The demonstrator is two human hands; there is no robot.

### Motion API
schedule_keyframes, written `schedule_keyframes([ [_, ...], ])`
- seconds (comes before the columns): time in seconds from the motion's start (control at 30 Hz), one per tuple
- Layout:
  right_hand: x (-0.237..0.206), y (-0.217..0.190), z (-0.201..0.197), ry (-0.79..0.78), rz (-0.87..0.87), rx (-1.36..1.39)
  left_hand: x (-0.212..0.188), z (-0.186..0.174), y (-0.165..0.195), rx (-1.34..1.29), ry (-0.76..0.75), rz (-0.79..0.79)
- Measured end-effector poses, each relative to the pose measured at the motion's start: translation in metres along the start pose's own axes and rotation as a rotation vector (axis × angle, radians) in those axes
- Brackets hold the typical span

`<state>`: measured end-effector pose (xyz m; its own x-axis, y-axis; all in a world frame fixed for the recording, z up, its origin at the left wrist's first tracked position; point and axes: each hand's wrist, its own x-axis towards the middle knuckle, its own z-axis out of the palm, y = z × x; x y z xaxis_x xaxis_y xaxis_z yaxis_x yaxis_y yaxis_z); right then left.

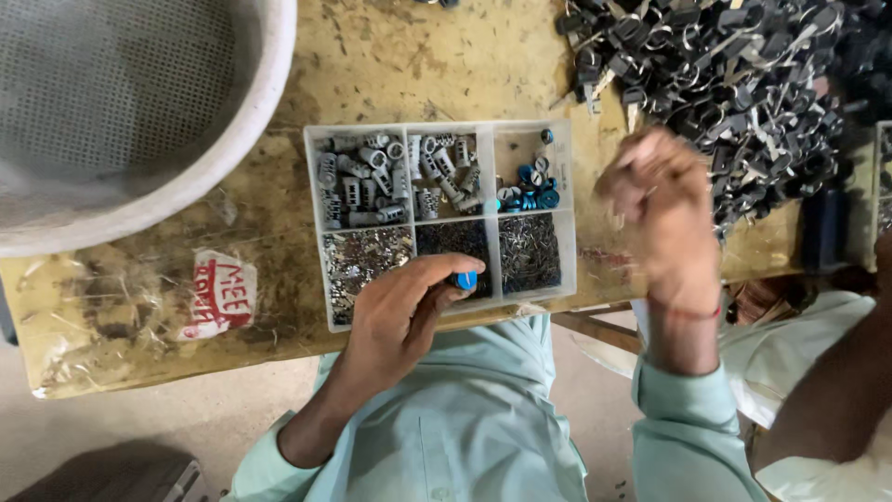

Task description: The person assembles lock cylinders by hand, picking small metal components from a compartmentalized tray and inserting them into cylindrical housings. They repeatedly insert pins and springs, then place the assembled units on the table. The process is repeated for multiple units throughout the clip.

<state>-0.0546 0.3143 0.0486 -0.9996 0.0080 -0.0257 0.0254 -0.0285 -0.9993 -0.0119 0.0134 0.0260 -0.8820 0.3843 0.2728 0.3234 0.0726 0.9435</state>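
Note:
My left hand (pixel 404 311) rests over the near edge of a clear compartment box (pixel 492 203) and pinches a small blue cap (pixel 465 279) between thumb and fingers. My right hand (pixel 662 209) is blurred, raised to the right of the box beside a heap of black metal clips (pixel 734 84); its fingers are curled and I cannot tell whether anything is in them. The box holds grey cylindrical parts (pixel 367 181), several blue caps (pixel 531 191), and small dark and silvery pins in its near row.
A large white mesh basket (pixel 223 149) fills the upper left. The worn yellow workbench (pixel 372 65) carries a white sticker with red writing (pixel 218 293). Another person's arm (pixel 836 390) and pale garment are at lower right. A second tray edge (pixel 883 177) shows far right.

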Motion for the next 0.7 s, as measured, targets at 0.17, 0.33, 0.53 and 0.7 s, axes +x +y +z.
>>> schedule_keyframes([
  [0.17, -0.026, 0.004, 0.001, 0.258, -0.019, -0.133, -0.005, 0.005, 0.001, -0.029, -0.017, -0.053],
  [0.33, -0.002, 0.024, -0.033, 0.15, 0.002, -0.493, -0.006, 0.002, 0.001, -0.086, -0.052, -0.084],
  [0.53, -0.01, 0.008, -0.028, 0.163, -0.449, -1.092, -0.005, 0.003, 0.001, -0.069, -0.077, -0.089],
  [0.7, -0.024, 0.002, -0.018, -0.158, -0.369, -1.262, -0.002, 0.004, 0.002, -0.045, -0.106, -0.087],
])
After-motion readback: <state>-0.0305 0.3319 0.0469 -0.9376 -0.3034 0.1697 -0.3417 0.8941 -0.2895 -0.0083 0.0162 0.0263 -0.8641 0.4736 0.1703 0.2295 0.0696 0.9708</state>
